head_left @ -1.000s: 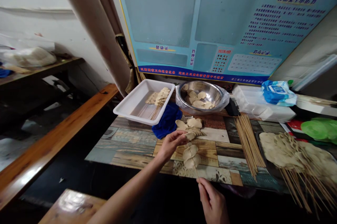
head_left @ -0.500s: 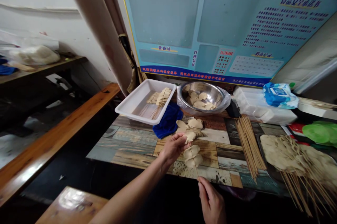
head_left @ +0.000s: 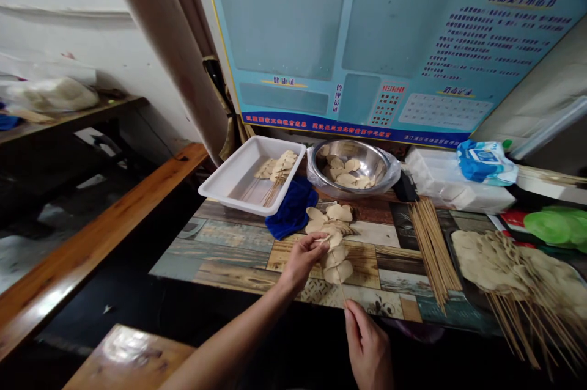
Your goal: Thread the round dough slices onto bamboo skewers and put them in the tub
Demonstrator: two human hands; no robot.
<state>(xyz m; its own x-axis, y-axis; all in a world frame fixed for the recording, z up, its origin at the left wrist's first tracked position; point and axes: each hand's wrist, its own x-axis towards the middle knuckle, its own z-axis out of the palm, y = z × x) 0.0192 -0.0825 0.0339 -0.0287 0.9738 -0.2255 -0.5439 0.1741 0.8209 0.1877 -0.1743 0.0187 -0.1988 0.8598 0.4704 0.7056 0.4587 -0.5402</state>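
Note:
My right hand [head_left: 367, 347] pinches the lower end of a thin bamboo skewer [head_left: 340, 287] that points away from me. Pale flat slices [head_left: 337, 263] are threaded on its upper part. My left hand [head_left: 303, 258] is closed on a slice at the skewer's tip, just below a small heap of loose slices [head_left: 331, 219] on the table. Behind the heap stands a steel bowl [head_left: 380, 164] with more slices in it.
A white tray [head_left: 233, 179] with finished skewers sits at the back left, a blue cloth [head_left: 291, 209] beside it. Bare skewers [head_left: 431, 249] lie to the right, then a dark tray [head_left: 477, 299] heaped with finished skewers. Tissue packs [head_left: 481, 161] and a poster [head_left: 367, 41] stand behind.
My left hand has drawn nearer to me, and the slices now sit closer together on the skewer. My right hand has kept its hold on the skewer's end.

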